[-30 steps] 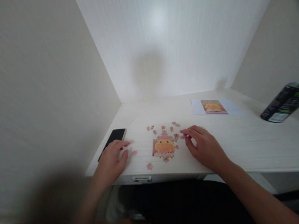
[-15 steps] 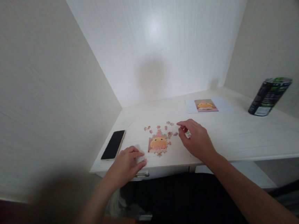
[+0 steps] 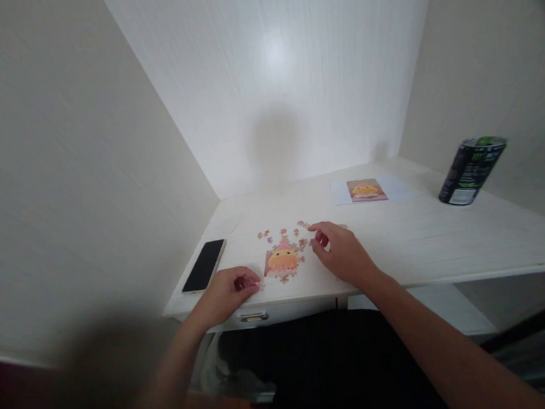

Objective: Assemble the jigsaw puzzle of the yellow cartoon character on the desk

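The partly joined jigsaw puzzle (image 3: 282, 261), with an orange cartoon figure under a pink hat, lies between my hands on the white desk. My left hand (image 3: 230, 291) rests at its lower left, thumb and forefinger closed around what looks like a small pale puzzle piece (image 3: 261, 285), mostly hidden. To the right of the puzzle, my right hand (image 3: 341, 251) hovers low with thumb and forefinger apart. Its fingertips are close to loose puzzle pieces (image 3: 303, 243); whether they touch any is unclear. More loose pieces (image 3: 283, 231) lie along the puzzle's top edge.
A black phone (image 3: 205, 266) lies left of my left hand. Toward the back, a picture of the same figure (image 3: 366, 190) is on a white sheet (image 3: 341, 193). A dark drink can (image 3: 470, 171) stands at the right. Walls enclose the white desk (image 3: 423, 242).
My left thumb and forefinger have come together. The right hand has shifted slightly toward the loose pieces, its fingers still apart. The whole view has moved a little with my head.
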Demonstrator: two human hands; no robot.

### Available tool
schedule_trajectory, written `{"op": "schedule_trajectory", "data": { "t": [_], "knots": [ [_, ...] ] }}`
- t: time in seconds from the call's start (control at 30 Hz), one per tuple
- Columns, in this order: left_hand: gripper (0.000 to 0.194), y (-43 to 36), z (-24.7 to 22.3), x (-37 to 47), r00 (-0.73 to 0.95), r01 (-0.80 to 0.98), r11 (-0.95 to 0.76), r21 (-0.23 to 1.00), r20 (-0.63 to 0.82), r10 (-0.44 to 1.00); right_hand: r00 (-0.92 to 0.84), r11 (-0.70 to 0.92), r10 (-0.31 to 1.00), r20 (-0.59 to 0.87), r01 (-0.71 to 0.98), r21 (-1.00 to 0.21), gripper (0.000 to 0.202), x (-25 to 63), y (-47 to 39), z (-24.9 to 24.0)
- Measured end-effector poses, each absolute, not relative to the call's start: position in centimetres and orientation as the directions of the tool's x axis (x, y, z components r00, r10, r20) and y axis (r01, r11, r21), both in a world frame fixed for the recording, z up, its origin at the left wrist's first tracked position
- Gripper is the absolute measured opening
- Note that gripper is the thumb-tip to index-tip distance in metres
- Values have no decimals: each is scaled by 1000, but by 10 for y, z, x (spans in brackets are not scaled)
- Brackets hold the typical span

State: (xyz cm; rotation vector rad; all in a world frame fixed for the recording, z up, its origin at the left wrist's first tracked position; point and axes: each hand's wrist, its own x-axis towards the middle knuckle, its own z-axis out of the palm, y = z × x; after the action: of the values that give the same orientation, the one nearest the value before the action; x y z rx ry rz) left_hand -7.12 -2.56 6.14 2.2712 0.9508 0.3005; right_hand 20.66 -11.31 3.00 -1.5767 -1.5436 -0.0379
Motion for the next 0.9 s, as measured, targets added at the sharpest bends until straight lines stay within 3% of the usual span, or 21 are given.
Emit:
{"op": "schedule_trajectory", "data": {
  "t": [0.23,0.37,0.57,0.7,0.9],
  "knots": [
    [30,-21,60,-63,659,481,-437,760,15,752,144,237,827,544,787,-569,18,206,-114,30],
    [29,-26,61,-52,618,399,-377,836,59,784,143,261,854,500,714,-650,16,201,-116,35],
    [33,-44,60,-27,514,247,-278,928,118,849,-35,321,943,331,354,-878,12,180,-118,36],
    [33,-57,58,-12,511,174,-256,951,136,849,-71,302,952,297,72,-951,17,174,-114,33],
    [37,-66,52,-3,575,108,-268,957,159,802,-46,288,957,287,10,-958,17,183,-110,31]
  ]
}}
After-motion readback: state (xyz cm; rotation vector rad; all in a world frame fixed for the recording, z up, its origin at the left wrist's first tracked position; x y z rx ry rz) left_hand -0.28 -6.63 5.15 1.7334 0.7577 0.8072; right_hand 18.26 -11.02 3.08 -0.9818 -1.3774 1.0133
